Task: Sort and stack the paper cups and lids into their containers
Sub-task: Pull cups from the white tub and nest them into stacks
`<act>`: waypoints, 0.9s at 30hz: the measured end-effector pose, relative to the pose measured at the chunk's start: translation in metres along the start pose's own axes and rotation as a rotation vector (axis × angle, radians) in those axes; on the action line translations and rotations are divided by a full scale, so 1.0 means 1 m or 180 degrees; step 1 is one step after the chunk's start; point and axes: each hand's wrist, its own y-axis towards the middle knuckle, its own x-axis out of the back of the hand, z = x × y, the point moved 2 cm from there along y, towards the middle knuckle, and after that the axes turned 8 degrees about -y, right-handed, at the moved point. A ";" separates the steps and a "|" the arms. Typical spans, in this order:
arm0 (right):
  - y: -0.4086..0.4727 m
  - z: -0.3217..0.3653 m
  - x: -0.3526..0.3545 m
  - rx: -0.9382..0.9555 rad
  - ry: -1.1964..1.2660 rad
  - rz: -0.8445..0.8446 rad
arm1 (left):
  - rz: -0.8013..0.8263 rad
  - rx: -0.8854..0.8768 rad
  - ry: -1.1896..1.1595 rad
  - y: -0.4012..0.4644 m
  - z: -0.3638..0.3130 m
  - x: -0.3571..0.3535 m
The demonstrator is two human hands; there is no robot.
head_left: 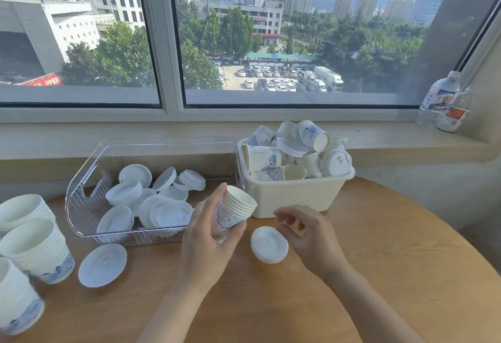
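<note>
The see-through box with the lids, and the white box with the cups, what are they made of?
The see-through box looks like clear hard plastic: you can see the lids through its glossy, ribbed walls. The white box looks like cream plastic, solid and matte with a smooth rolled rim. The cups inside it seem to be paper with blue print.

Bright daylight pours through the window (244, 30) (wide-angle bending at edges), left-edge cup stacks (19, 296) blurred.
</note>
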 end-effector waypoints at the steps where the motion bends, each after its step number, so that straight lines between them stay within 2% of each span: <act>1: 0.011 0.006 0.005 -0.0016 0.0013 -0.0149 | -0.0014 0.0008 -0.0018 0.003 0.000 0.000; 5: 0.064 0.027 0.019 0.0101 0.0065 -0.0455 | -0.0092 -0.0032 -0.0078 0.016 0.001 0.000; 11: 0.120 0.028 0.002 0.0179 -0.0634 0.0040 | -0.0138 -0.0012 -0.0080 0.029 0.006 -0.001; 27: 0.124 0.028 0.005 0.0253 -0.1132 0.0055 | -0.0074 -0.0117 0.0091 0.044 0.003 -0.007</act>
